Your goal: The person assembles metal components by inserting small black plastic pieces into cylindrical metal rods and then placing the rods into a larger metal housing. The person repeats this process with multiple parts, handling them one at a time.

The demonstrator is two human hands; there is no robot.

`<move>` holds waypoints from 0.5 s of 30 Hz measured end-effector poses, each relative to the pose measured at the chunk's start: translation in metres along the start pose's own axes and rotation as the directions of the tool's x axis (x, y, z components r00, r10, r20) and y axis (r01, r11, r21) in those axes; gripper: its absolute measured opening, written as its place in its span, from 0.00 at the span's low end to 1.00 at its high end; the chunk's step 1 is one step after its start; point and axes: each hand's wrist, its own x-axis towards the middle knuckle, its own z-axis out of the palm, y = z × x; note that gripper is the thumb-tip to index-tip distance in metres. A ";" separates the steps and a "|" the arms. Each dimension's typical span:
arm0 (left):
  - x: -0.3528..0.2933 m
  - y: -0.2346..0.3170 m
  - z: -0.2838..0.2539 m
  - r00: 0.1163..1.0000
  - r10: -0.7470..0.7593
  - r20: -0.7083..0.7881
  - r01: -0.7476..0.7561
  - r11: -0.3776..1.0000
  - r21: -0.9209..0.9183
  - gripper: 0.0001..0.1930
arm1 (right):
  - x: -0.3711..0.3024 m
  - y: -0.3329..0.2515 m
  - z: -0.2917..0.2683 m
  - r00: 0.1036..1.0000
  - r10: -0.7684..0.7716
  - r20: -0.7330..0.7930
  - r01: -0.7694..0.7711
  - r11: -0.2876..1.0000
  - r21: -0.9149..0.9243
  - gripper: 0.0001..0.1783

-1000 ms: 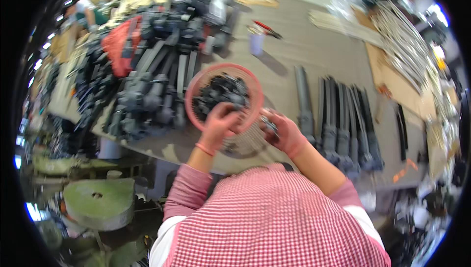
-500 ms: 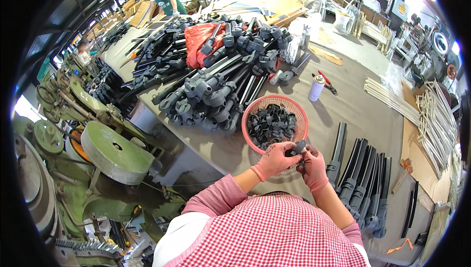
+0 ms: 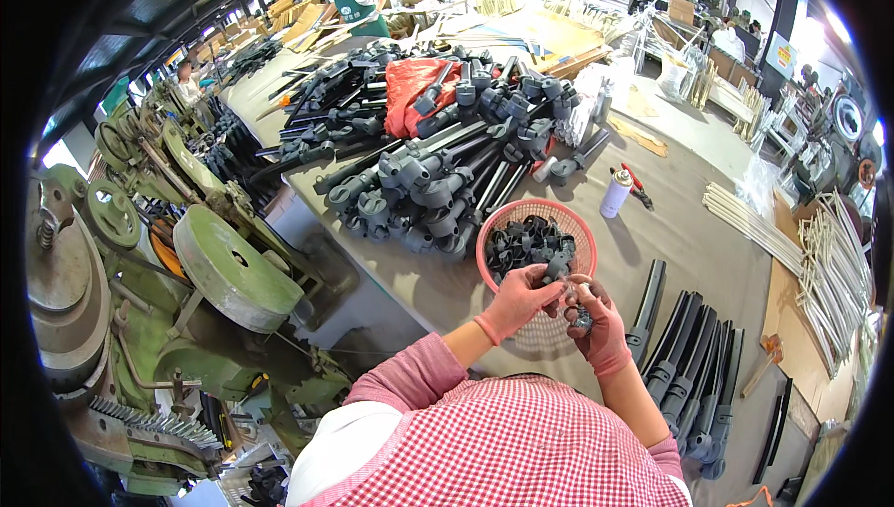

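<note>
My left hand (image 3: 514,304), in a pinkish glove, is closed over the near rim of a red plastic basket (image 3: 590,244). Its fingers pinch a dark curved plastic clip (image 3: 557,269), partly covered by the fingertips. Close beside it, my right hand (image 3: 603,332), gloved with darkened fingers, curls around small shiny metal pieces (image 3: 583,319), possibly screws. The two hands nearly touch at the fingertips. Many black plastic clips (image 3: 523,239) fill the basket.
A large heap of black tubes with joints (image 3: 419,181) lies beyond the basket, with a red bag (image 3: 410,88) on it. A spray can (image 3: 616,194) and red-handled pliers (image 3: 639,189) stand right. Black tubes (image 3: 694,358) lie in a row. Green machinery (image 3: 233,270) is at left.
The view has shifted, so the scene sits lower and further right. The clip in my left hand has tilted away from my right hand, whose fingers have turned to show small metal pieces.
</note>
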 end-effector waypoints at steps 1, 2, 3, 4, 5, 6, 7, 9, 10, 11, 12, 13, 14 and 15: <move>-0.001 0.000 0.000 1.000 0.006 0.020 -0.007 0.998 0.068 0.07 | 0.000 -0.001 0.001 1.000 0.003 0.021 -0.002 0.998 -0.061 0.10; -0.002 -0.001 0.000 1.000 0.011 0.007 -0.011 0.996 0.085 0.07 | -0.001 -0.002 0.001 1.000 -0.011 0.019 0.013 0.993 -0.118 0.10; -0.004 -0.002 0.001 1.000 0.010 0.008 -0.011 0.996 0.091 0.07 | 0.000 -0.002 0.001 0.999 -0.027 0.021 0.030 0.986 -0.164 0.09; -0.005 -0.002 0.001 1.000 0.005 0.021 -0.007 0.997 0.082 0.08 | 0.000 -0.002 0.000 0.999 -0.043 0.029 0.048 0.978 -0.203 0.09; -0.006 -0.003 0.002 0.999 0.011 0.030 -0.012 0.999 0.042 0.08 | 0.000 -0.001 0.000 0.998 -0.069 0.012 0.070 0.975 -0.211 0.09; -0.007 -0.003 0.003 1.000 -0.005 0.010 0.005 1.000 0.016 0.09 | 0.000 0.000 0.001 0.996 -0.093 -0.001 0.091 0.973 -0.212 0.09; -0.008 -0.003 0.004 1.000 -0.026 0.008 0.026 0.999 -0.036 0.10 | -0.001 0.002 0.001 0.993 -0.112 -0.020 0.105 0.973 -0.206 0.08; -0.008 -0.001 0.005 0.999 -0.047 0.011 0.047 0.996 -0.071 0.12 | -0.003 0.004 0.004 0.983 -0.168 -0.073 0.148 0.962 -0.231 0.08; -0.008 0.000 0.006 0.999 -0.042 0.020 0.043 0.999 -0.018 0.12 | -0.004 0.004 0.007 0.975 -0.194 -0.111 0.164 0.958 -0.233 0.08; -0.008 0.001 0.006 0.999 -0.031 0.031 0.030 0.999 0.028 0.12 | -0.006 0.004 0.009 0.968 -0.222 -0.118 0.188 0.950 -0.251 0.08; -0.007 0.003 0.007 0.999 -0.021 0.042 0.018 0.997 0.072 0.12 | -0.007 0.004 0.012 0.959 -0.249 -0.131 0.209 0.942 -0.262 0.08; -0.007 0.005 0.008 0.999 -0.008 0.032 0.005 0.996 0.084 0.12 | -0.009 0.003 0.016 0.950 -0.276 -0.144 0.229 0.934 -0.274 0.08; -0.008 0.007 0.009 1.000 0.006 0.021 -0.008 0.995 0.097 0.11 | -0.010 0.001 0.018 0.954 -0.269 -0.132 0.223 0.931 -0.288 0.09; -0.008 0.010 0.010 1.000 -0.010 0.023 0.008 0.995 0.104 0.11 | -0.011 -0.002 0.020 0.957 -0.262 -0.121 0.216 0.928 -0.302 0.09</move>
